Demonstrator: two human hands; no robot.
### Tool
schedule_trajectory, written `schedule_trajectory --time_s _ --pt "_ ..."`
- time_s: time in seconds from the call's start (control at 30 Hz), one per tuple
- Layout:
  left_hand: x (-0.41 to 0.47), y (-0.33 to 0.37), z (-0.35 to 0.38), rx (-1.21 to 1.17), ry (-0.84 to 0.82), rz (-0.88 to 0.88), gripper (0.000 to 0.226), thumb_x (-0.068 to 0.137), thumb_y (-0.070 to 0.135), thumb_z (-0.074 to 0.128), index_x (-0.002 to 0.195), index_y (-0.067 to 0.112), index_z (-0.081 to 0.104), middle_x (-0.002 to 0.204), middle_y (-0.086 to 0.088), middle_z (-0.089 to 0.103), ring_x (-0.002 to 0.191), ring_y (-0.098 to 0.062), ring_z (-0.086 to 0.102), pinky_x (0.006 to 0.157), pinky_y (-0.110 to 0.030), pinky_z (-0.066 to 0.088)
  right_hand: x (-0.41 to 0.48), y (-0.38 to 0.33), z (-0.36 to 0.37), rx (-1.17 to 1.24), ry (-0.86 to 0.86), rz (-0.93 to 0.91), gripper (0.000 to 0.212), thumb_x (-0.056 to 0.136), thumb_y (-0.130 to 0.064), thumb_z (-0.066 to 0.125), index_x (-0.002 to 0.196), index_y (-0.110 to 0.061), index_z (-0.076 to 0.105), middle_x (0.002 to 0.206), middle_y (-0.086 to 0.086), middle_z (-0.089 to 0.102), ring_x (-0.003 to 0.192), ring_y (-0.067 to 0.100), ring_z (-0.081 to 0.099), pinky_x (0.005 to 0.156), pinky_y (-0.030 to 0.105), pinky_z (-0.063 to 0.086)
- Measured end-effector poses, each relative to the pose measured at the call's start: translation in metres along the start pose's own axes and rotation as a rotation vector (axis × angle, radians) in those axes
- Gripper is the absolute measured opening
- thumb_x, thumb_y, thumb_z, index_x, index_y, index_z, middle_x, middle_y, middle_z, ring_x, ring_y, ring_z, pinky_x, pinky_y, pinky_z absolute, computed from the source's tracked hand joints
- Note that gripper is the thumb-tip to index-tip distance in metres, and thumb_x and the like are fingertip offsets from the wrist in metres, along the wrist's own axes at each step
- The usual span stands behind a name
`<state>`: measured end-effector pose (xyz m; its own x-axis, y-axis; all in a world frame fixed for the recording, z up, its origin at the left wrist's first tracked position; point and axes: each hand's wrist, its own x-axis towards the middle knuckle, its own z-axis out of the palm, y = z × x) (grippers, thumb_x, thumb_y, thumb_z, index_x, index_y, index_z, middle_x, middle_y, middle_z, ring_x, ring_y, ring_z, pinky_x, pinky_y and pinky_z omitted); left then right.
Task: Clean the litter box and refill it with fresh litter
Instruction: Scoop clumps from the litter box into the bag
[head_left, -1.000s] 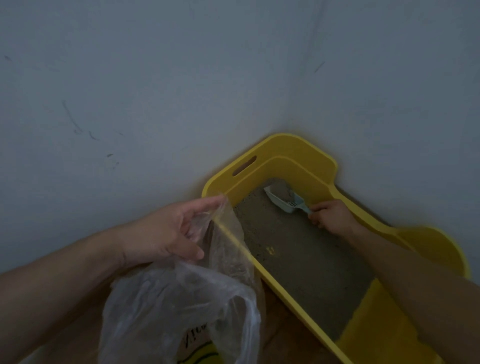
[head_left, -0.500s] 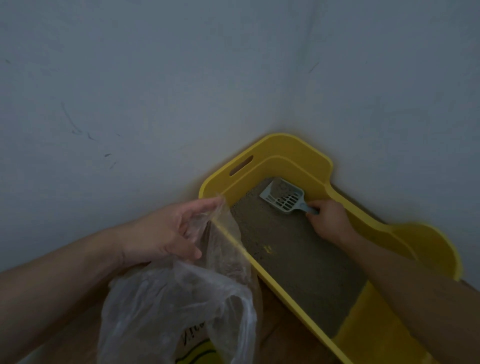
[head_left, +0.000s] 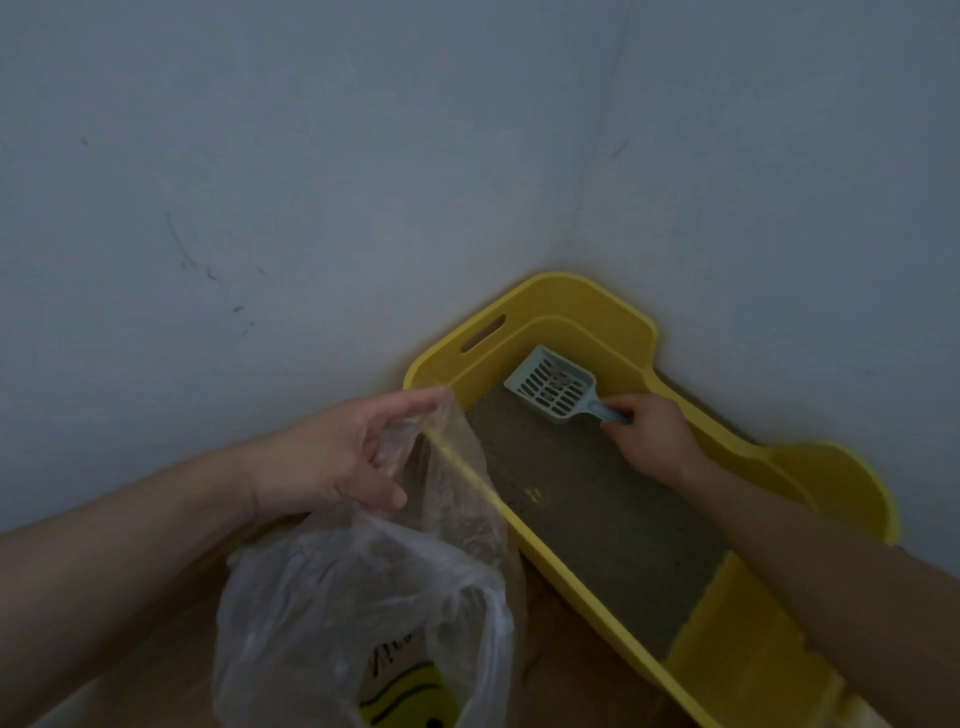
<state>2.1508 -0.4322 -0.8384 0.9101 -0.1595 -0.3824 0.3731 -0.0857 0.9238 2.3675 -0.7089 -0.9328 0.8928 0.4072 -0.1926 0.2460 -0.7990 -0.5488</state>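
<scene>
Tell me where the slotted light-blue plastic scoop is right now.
The slotted light-blue plastic scoop is at the far end of the yellow litter box, raised above the grey litter, held by the right hand.

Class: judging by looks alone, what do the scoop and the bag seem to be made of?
Scoop: probably rigid moulded plastic, matte pale blue, with even slots cut through its pan. Bag: thin, clear plastic film, slightly glossy; it crumples and the litter box edge shows through it.

2 bare forearms, bare hands (head_left: 332, 457), sleeveless.
</scene>
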Motion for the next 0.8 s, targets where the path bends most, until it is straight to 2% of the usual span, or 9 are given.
schedule_trajectory --time_s 0.07,0.17,0.27,0.33,0.4,0.47,0.53,0.7,0.8 --pt "-0.005 0.003 0.001 0.023 -0.002 -0.003 0.091 0.062 -0.004 0.075 0.138 0.039 0.047 0.132 0.015 0.060 0.116 -0.022 0.047 0.091 -0.034 0.036 -0.007 -0.003 -0.004 -0.013 -0.002 -0.022 0.034 0.093 -0.017 0.065 0.127 -0.020 0.066 0.103 -0.001 0.068 0.079 0.008 0.060 0.071 0.026 0.048" --pt "-0.012 0.011 0.004 0.013 0.007 0.008 0.095 0.062 -0.008 0.071 0.143 0.031 0.040 0.142 0.015 0.049 0.118 -0.005 0.060 0.088 -0.021 0.049 -0.018 -0.008 -0.011 -0.011 -0.010 -0.046 0.033 0.093 -0.018 0.065 0.126 -0.021 0.067 0.099 -0.004 0.067 0.077 0.004 0.059 0.064 0.020 0.044" --pt "-0.022 0.013 0.008 0.078 0.000 0.002 0.098 0.066 -0.010 0.071 0.149 0.027 0.033 0.153 0.007 0.038 0.112 -0.016 0.063 0.087 -0.038 0.044 -0.034 -0.015 -0.018 -0.008 -0.009 -0.079 0.032 0.093 -0.019 0.065 0.124 -0.023 0.068 0.093 -0.008 0.065 0.075 -0.001 0.059 0.056 0.012 0.039" --pt "-0.031 0.012 0.010 0.100 -0.016 0.008 0.097 0.070 -0.012 0.072 0.150 0.026 0.032 0.153 0.003 0.038 0.107 -0.011 0.060 0.083 -0.041 0.043 -0.048 -0.021 -0.023 0.000 -0.010 -0.094 0.032 0.093 -0.019 0.066 0.125 -0.023 0.067 0.092 -0.009 0.065 0.074 -0.001 0.061 0.054 0.011 0.039" --pt "-0.039 0.009 0.009 0.098 -0.023 0.012 0.097 0.068 -0.008 0.072 0.148 0.031 0.035 0.150 0.005 0.041 0.116 -0.014 0.057 0.086 -0.050 0.045 -0.063 -0.028 -0.029 -0.004 -0.009 -0.106 0.033 0.093 -0.019 0.066 0.126 -0.024 0.067 0.088 -0.014 0.063 0.073 -0.002 0.060 0.052 0.009 0.038" --pt "-0.048 0.009 0.007 0.082 -0.029 0.010 0.096 0.067 -0.006 0.073 0.144 0.039 0.040 0.149 0.005 0.045 0.124 -0.026 0.054 0.096 -0.058 0.041 -0.077 -0.034 -0.035 -0.002 -0.009 -0.126 0.032 0.093 -0.019 0.066 0.125 -0.025 0.067 0.085 -0.021 0.061 0.072 -0.003 0.060 0.049 0.007 0.038" --pt "-0.056 0.008 0.007 0.111 -0.039 0.016 0.094 0.067 -0.003 0.076 0.140 0.046 0.043 0.145 0.004 0.048 0.125 -0.028 0.051 0.099 -0.051 0.039 -0.091 -0.041 -0.042 0.014 -0.003 -0.140 0.031 0.092 -0.019 0.067 0.123 -0.026 0.068 0.083 -0.022 0.061 0.072 -0.002 0.060 0.048 0.007 0.039" --pt "-0.071 0.011 0.013 0.159 -0.024 0.023 0.097 0.068 -0.010 0.073 0.145 0.033 0.035 0.150 0.023 0.037 0.136 0.003 0.039 0.102 -0.016 0.039 -0.125 -0.058 -0.059 0.061 0.005 -0.168 0.028 0.089 -0.018 0.071 0.115 -0.028 0.073 0.080 -0.019 0.067 0.067 0.001 0.062 0.054 0.015 0.042" --pt "-0.080 0.009 0.011 0.173 -0.015 0.036 0.094 0.063 -0.003 0.075 0.136 0.045 0.040 0.150 0.023 0.036 0.135 0.002 0.039 0.098 -0.017 0.043 -0.149 -0.068 -0.069 0.093 -0.008 -0.203 0.025 0.088 -0.016 0.073 0.108 -0.032 0.074 0.083 -0.018 0.069 0.072 0.004 0.064 0.059 0.017 0.047"
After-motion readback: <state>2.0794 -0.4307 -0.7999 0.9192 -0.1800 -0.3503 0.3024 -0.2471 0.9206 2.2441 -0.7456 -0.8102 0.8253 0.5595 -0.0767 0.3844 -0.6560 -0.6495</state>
